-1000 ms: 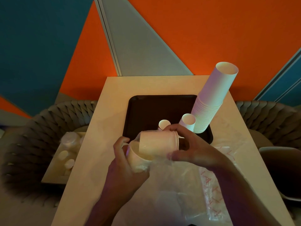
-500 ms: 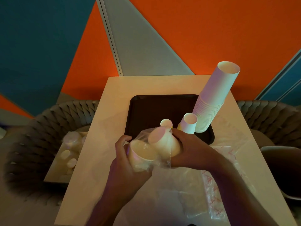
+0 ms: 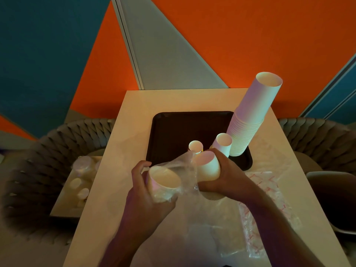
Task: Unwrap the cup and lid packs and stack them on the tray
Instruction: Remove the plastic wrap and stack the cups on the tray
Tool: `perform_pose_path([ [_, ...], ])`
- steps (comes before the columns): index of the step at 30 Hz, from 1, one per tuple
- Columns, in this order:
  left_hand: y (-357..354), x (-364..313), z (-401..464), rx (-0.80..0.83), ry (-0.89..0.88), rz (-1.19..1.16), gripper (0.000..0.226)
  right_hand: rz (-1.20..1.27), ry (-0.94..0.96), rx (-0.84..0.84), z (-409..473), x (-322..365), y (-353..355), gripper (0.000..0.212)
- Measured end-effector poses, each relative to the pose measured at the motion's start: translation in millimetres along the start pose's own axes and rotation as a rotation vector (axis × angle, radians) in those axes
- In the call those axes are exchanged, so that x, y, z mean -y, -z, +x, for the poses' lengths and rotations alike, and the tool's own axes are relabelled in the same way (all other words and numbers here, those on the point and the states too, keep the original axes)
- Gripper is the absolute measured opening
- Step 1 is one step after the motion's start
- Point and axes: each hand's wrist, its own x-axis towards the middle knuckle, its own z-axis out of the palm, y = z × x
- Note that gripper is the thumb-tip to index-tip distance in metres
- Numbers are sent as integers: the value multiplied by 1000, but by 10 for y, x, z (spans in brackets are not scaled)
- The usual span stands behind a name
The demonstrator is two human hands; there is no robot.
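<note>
table (image 3: 134, 132): pale top, pretty much fills the middle of the view, with woven grey chairs (image 3: 57, 151) on both sides
tray (image 3: 173, 132): dark brown, sits at the far half of the table
tall cup stack (image 3: 252, 116): white cups standing on the tray's right edge, leaning right – easily the biggest pile
empty wrappers (image 3: 260, 209): clear plastic with red print, lying flat on the table near the person, right of centre
left hand (image 3: 146, 205): fingers curled round a short wrapped cup stack (image 3: 163, 180) still in its clear plastic wrap (image 3: 183, 168), open mouth facing up
right hand (image 3: 227, 180): wrapped round a bare cup stack (image 3: 208, 166) – tilted, just beside the wrapped one, over the tray's near edge
small cup stacks (image 3: 223, 143): two short ones standing on the tray just behind the hands, left of the tall pile
side board (image 3: 63, 199): lower down on the left, holding a few small white things, too blurry to tell what
</note>
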Motion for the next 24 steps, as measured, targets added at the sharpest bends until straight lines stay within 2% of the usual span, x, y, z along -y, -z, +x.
perform_pose_path([
  [6, 46, -19, -11, -42, 23, -21, 103, 32, -47, -134, 42, -63, 63, 65],
  [10, 64, -27, -9, -40, 35, -37, 101, 16, -79, -288, 102, -112, 153, 65],
  [15, 77, -30, -14, -31, 65, -61, 101, -113, -15, -479, 212, -200, 369, 64],
  [24, 70, -56, 0, -22, 94, -75, 94, -320, 19, -449, 313, -155, 595, 74],
])
